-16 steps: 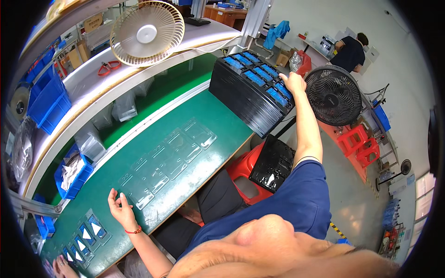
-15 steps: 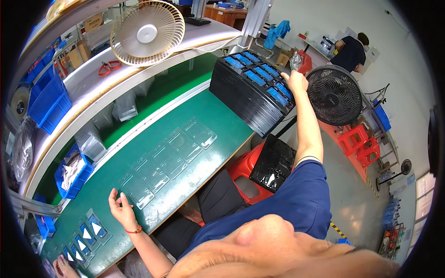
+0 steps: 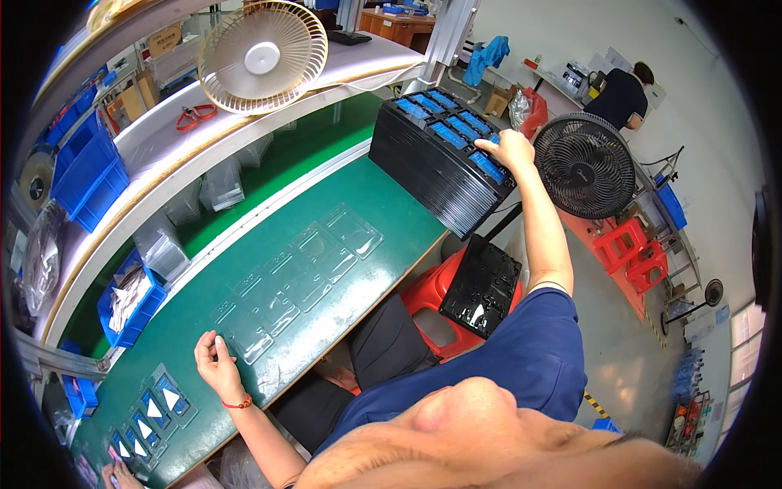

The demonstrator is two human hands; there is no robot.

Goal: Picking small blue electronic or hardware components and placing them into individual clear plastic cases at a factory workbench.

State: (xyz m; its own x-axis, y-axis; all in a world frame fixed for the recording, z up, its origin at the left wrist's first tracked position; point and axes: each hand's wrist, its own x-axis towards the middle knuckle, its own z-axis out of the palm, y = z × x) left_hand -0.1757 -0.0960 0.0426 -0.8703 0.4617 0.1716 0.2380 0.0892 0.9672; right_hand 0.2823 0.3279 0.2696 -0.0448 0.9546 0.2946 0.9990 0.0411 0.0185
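Observation:
My right hand (image 3: 513, 151) reaches over the top of a tall stack of black trays (image 3: 436, 175), its fingers curled down at a flat blue piece (image 3: 486, 167) in the top tray. Whether the fingertips grip that piece is hidden. Several such blue pieces lie in the top tray's pockets. My left hand (image 3: 217, 368), with a red bracelet at the wrist, is held palm-up and loosely open over the green table (image 3: 391, 269). Nothing shows in it. Beside it lies a row of joined clear plastic blister trays (image 3: 314, 254), their pockets bare.
At the table's lower left, another clear tray holds blue pieces with white triangles (image 3: 169, 399), next to another person's hand (image 3: 122, 476). A black tray (image 3: 482, 285) rests on a red stool (image 3: 423, 306). A black fan (image 3: 585, 167) stands beyond my right arm; a shelf (image 3: 163, 147) runs behind.
My right hand has moved slightly left and inward from the stack's edge onto the blue pieces, fingers curling down. My left hand has stayed almost in place. The other person's hand shifted a little.

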